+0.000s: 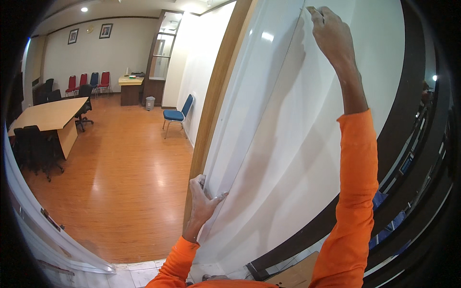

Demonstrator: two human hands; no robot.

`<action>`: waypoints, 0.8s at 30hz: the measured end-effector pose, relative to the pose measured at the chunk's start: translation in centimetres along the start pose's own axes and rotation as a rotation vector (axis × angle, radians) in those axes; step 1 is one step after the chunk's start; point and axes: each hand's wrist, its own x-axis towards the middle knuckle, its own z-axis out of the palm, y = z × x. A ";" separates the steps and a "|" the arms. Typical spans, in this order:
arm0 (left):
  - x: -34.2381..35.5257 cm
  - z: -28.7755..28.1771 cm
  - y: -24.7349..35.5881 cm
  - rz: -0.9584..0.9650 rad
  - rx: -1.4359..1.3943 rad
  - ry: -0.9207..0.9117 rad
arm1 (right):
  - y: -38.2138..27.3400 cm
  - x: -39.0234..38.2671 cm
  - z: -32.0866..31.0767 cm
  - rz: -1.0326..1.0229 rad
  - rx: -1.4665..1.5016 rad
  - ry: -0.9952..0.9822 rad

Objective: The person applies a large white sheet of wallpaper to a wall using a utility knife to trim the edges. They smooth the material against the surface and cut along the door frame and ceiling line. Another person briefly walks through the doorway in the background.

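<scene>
A tall white panel stands upright against a wooden door frame. My left hand grips the panel's left edge low down, fingers wrapped around it and thumb spread on its face. My right hand reaches high up, arm in an orange sleeve, fingers closed on the panel's upper edge. A second white sheet lies behind the front panel, its edge showing as a thin line.
Through the doorway lies a room with a wooden floor, a long wooden table with black chairs, a blue chair by the white wall, red chairs at the back. A dark curved frame borders the panel on the right.
</scene>
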 end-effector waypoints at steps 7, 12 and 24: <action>0.1 0.1 1.5 -0.042 0.052 -0.045 | 2.6 1.5 1.7 -0.161 -0.095 0.045; 0.0 0.0 0.5 -0.045 -0.070 0.010 | 0.0 1.7 -0.7 -0.269 -0.030 -0.044; 0.0 0.4 0.2 -0.058 -0.069 0.028 | 0.5 0.9 0.5 -0.193 0.102 -0.056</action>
